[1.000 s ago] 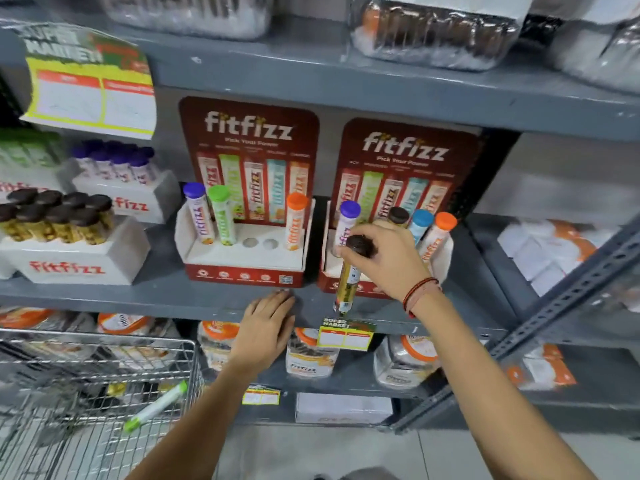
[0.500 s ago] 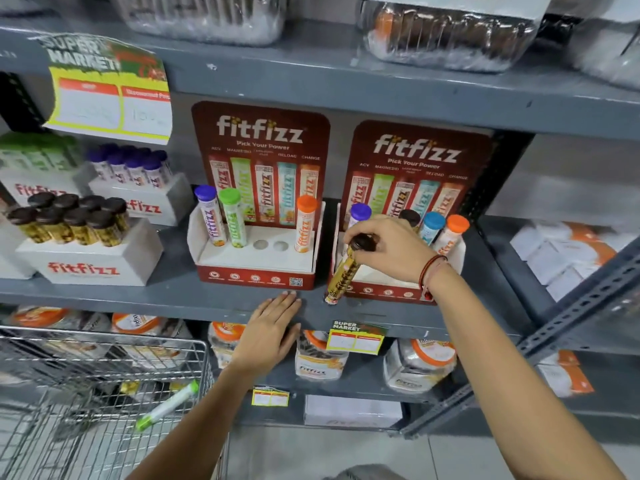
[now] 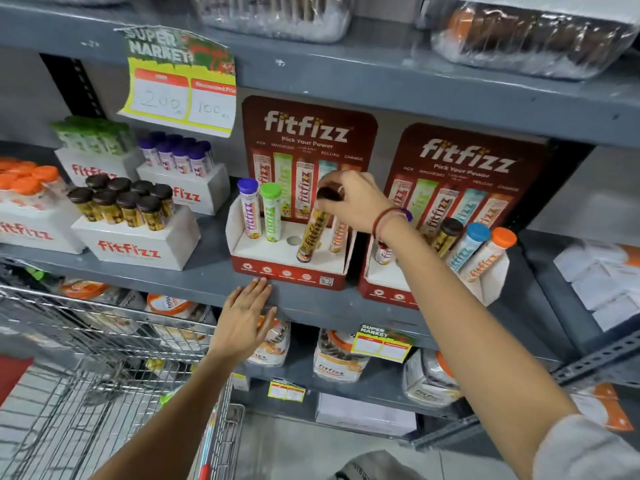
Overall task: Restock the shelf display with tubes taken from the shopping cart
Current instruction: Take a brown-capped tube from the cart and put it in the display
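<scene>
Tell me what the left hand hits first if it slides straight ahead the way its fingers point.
Probably the left display tray's red front: the left hand lies flat on the shelf edge, fingertips just short of it.

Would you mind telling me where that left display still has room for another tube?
One hole shows bare between the green tube and the brown tube in the right hand. The right display looks full.

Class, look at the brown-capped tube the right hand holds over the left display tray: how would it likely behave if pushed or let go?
The tube is tall, narrow and tilted, so outside a hole it would probably tip. Its round body would likely roll along the shelf. It looks stiff, since the right hand steers it by the cap alone.
</scene>
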